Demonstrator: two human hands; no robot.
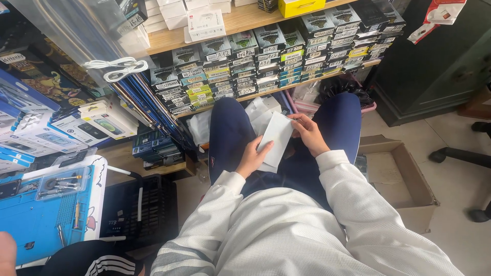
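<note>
**Materials and finishes seen from the head camera**

A flat white packet (276,138) of matt paper or thin card is gripped between the left hand (251,157) and the right hand (308,134). The lap is covered by smooth navy cloth trousers (229,128), the arms by a white waffle-textured knit top (286,230). Bare, pale wood is shown by the shelf (240,20). Rough brown corrugated cardboard forms the open box (409,189). A blue rubbery mat (36,220) looks matt; the floor tiles (460,179) appear smooth and faintly glossy.

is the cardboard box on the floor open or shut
Open. The cardboard box by the person's right knee has its flaps folded out, and its inside shows; what it holds, cannot tell.
</note>
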